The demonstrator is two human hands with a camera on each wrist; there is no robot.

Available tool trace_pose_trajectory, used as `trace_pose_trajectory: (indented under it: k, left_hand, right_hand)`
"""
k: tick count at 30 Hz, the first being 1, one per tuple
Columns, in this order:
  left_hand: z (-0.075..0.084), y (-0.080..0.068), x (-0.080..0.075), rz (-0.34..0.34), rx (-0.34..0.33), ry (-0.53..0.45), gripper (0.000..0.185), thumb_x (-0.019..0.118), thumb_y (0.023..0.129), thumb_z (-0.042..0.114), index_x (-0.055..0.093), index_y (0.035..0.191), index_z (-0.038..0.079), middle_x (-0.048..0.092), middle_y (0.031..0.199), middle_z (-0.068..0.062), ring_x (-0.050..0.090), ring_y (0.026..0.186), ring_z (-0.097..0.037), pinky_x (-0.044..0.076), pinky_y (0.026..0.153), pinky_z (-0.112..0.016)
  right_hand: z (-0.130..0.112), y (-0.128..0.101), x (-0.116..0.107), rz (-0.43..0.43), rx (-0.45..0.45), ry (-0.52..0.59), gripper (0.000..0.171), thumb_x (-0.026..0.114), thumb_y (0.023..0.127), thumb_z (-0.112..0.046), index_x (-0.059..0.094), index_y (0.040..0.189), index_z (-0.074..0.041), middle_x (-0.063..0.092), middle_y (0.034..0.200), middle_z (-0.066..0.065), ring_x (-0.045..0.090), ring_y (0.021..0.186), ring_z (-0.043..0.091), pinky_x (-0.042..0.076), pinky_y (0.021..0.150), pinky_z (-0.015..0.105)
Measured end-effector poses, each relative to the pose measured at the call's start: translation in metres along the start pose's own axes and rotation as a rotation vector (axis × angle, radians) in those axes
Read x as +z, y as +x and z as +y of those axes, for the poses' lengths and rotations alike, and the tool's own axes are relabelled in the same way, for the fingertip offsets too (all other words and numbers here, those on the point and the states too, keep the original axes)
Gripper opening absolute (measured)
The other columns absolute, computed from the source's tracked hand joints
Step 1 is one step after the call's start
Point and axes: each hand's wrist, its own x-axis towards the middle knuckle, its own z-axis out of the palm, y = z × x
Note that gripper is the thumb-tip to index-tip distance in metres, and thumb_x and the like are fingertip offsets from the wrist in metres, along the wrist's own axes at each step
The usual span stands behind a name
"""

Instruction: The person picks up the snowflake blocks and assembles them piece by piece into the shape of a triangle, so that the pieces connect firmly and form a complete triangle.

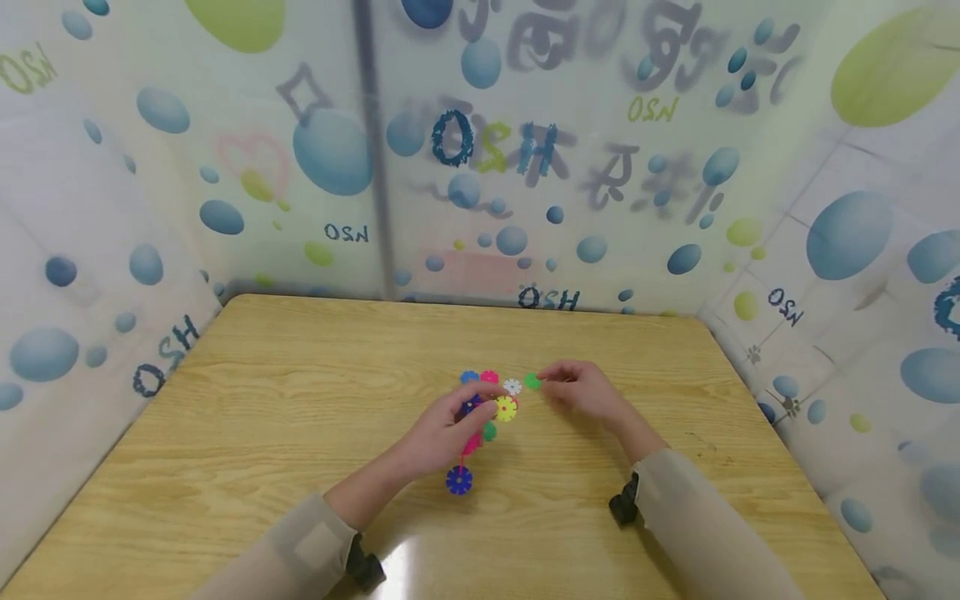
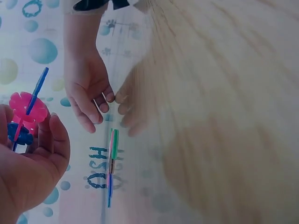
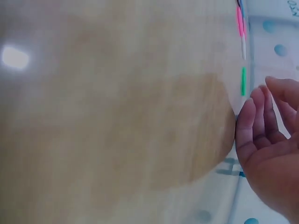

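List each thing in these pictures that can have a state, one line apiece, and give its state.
left hand: fingers curled round the snowflake-disc cluster, lifting it.
snowflake-disc cluster: discs slotted together, held above the table.
blue disc: hangs at the cluster's lower end.
green disc: loose, lying flat on the table.
right hand: fingers relaxed beside the green disc, holding nothing.
table: bare wood, glossy.

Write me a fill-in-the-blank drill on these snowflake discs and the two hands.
The left hand grips a cluster of joined snowflake discs above the ___ table.
A lone ___ disc lies at the right hand's fingertips.
The lowest disc of the cluster is ___.

Missing words: wooden; green; blue
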Motion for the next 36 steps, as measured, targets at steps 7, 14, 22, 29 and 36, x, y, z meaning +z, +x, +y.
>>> trace_pose_trajectory:
  k: [7, 14, 22, 29, 36]
  left_hand:
    - [-0.001, -0.001, 0.001, -0.034, 0.008, -0.038, 0.037, 0.047, 0.119, 0.040, 0.062, 0.152, 0.032, 0.054, 0.079, -0.002, 0.051, 0.064, -0.013, 0.045, 0.057, -0.025]
    - [-0.001, -0.001, 0.001, -0.010, 0.036, -0.033, 0.037, 0.051, 0.118, 0.035, 0.062, 0.153, 0.028, 0.055, 0.080, -0.001, 0.052, 0.065, -0.012, 0.047, 0.059, -0.025]
    - [-0.003, 0.002, 0.002, 0.015, 0.038, -0.032, 0.042, 0.070, 0.109, 0.019, 0.062, 0.151, 0.022, 0.063, 0.099, -0.012, 0.057, 0.076, -0.013, 0.051, 0.063, -0.023]
    - [-0.003, 0.005, 0.002, 0.047, 0.055, 0.012, 0.044, 0.074, 0.106, 0.016, 0.064, 0.148, 0.016, 0.064, 0.105, -0.012, 0.057, 0.079, -0.014, 0.051, 0.065, -0.022]
    - [-0.002, 0.006, 0.003, 0.060, 0.064, 0.027, 0.042, 0.077, 0.104, 0.016, 0.066, 0.145, 0.015, 0.068, 0.114, -0.012, 0.060, 0.083, -0.015, 0.053, 0.068, -0.022]
  right_hand:
    - [-0.001, 0.014, -0.001, -0.027, 0.023, -0.090, 0.026, 0.070, 0.107, -0.020, 0.076, 0.131, -0.013, 0.066, 0.100, 0.007, 0.059, 0.084, 0.021, 0.051, 0.076, 0.030]
    - [0.000, 0.023, 0.001, -0.059, 0.018, -0.160, 0.033, 0.075, 0.104, -0.027, 0.074, 0.136, -0.016, 0.067, 0.110, 0.009, 0.060, 0.095, 0.022, 0.052, 0.083, 0.031]
    - [0.003, 0.028, 0.007, -0.044, 0.004, -0.193, 0.034, 0.075, 0.105, -0.027, 0.073, 0.136, -0.014, 0.065, 0.109, 0.009, 0.057, 0.096, 0.022, 0.047, 0.082, 0.032]
    - [0.000, 0.027, 0.006, -0.036, 0.020, -0.187, 0.031, 0.076, 0.104, -0.024, 0.073, 0.132, -0.011, 0.064, 0.107, 0.009, 0.057, 0.095, 0.023, 0.048, 0.081, 0.031]
    - [-0.002, 0.023, 0.004, -0.032, 0.043, -0.170, 0.029, 0.079, 0.103, -0.022, 0.072, 0.129, -0.011, 0.065, 0.111, 0.009, 0.057, 0.100, 0.025, 0.048, 0.084, 0.032]
